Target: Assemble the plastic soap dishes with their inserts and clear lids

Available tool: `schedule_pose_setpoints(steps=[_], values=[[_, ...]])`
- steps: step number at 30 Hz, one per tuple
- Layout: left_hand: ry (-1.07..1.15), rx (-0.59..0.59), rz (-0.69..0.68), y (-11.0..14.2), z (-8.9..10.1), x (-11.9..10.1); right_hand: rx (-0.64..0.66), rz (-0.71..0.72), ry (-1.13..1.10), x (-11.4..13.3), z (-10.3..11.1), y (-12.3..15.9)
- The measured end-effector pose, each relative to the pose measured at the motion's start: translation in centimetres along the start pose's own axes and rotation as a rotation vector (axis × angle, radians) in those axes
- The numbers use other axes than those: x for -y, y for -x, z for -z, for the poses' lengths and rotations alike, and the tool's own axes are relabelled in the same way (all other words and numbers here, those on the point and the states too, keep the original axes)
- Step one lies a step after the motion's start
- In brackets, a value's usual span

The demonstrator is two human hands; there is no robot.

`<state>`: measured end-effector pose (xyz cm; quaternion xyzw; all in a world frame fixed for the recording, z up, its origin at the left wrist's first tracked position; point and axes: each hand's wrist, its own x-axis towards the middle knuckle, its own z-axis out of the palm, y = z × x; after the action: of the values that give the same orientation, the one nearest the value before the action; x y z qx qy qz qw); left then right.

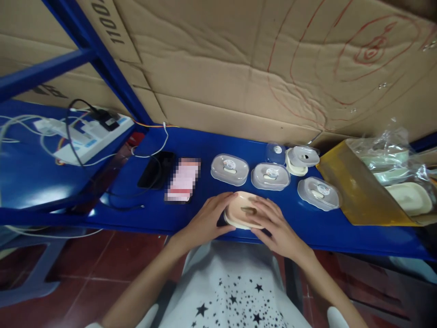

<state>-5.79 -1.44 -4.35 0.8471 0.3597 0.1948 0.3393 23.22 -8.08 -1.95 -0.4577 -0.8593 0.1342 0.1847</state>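
Right at the near edge of the blue shelf, I have a peach-coloured oval plastic box (241, 207) between my two hands. My left hand (212, 214) grips its left side, fingers on the far rim and thumb at the near side. My right hand (277, 224) is curled over its right end, covering part of the top. A small brownish shape shows in the middle of the box; I cannot tell what it is. Just beyond stand similar oval boxes with clear lids: one on the left (229, 170), one in the middle (271, 176), another on the right (319, 193).
A clear lid (276, 153) and a cream box (296, 165) lie farther back. On the right, a yellow carton (341, 182) holds cream and green boxes in clear plastic. A phone (183, 179), a black device (157, 171) and a corded power strip (95, 141) are leftward. Cardboard walls the back.
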Motion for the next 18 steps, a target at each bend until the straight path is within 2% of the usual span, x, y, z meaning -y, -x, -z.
schedule_pose_setpoints(steps=[2,6,13,16,18], values=[[-0.022,0.000,0.008,0.0,-0.1,0.0,0.065,0.024,0.042,0.2,-0.1,-0.3],[-0.082,-0.018,-0.021,0.1,-0.4,0.3,0.107,0.036,0.100,0.3,-0.6,-0.3],[-0.150,-0.063,-0.145,0.0,-0.8,0.7,0.052,0.053,0.181,1.0,-2.1,0.2],[-0.170,-0.099,-0.177,0.1,-0.9,0.6,-0.027,0.092,0.177,-0.4,-0.5,0.1],[-0.171,-0.117,-0.164,0.1,-1.0,0.5,-0.167,0.042,0.169,-2.6,1.8,-0.8]])
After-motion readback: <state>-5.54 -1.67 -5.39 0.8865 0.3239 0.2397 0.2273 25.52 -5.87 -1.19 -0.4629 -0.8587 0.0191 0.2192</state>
